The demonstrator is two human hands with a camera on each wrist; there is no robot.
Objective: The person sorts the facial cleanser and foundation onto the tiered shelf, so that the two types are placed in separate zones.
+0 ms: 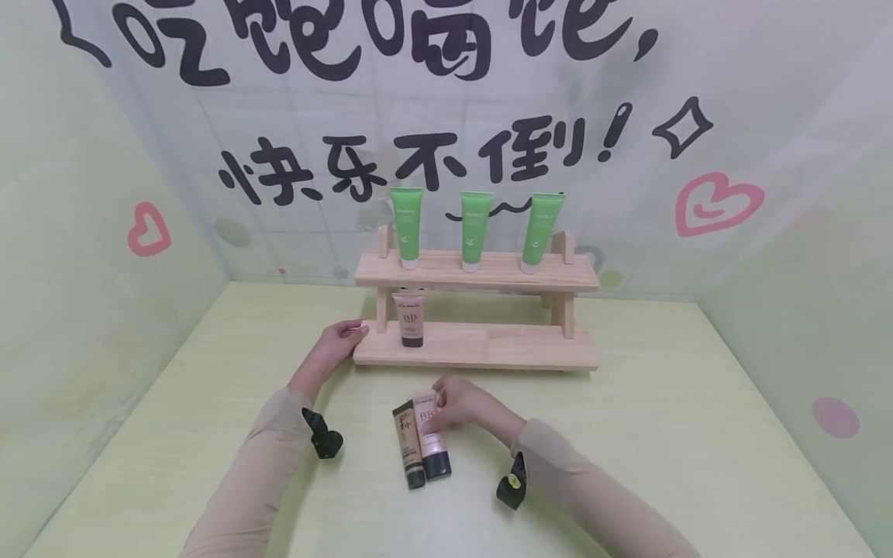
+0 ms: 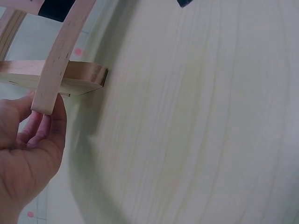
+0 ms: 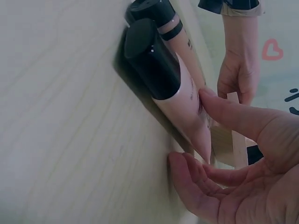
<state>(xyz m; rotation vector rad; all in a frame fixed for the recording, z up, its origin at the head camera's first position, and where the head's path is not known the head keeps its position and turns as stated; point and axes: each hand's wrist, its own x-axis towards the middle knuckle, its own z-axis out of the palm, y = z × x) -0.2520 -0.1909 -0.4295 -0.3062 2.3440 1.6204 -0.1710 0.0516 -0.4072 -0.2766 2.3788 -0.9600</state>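
Observation:
My left hand [image 1: 333,347] grips the left end of the lower board of a two-tier wooden display shelf [image 1: 488,349]; in the left wrist view the thumb and fingers lie on either side of the board end [image 2: 51,91]. On the table in front of the shelf, my right hand [image 1: 462,403] pinches a pink BB cream tube [image 1: 434,446] with a black cap. The right wrist view shows the thumb on its face and curled fingers by its edge. A tan tube [image 1: 408,443] with a dark cap lies right alongside, to the left.
Several tubes stand on the shelf: three green tubes [image 1: 476,229] on the upper board, and a pink BB cream tube [image 1: 412,318] at the left of the lower board. A printed cloth [image 1: 314,116] hangs behind the pale wooden table [image 1: 628,434].

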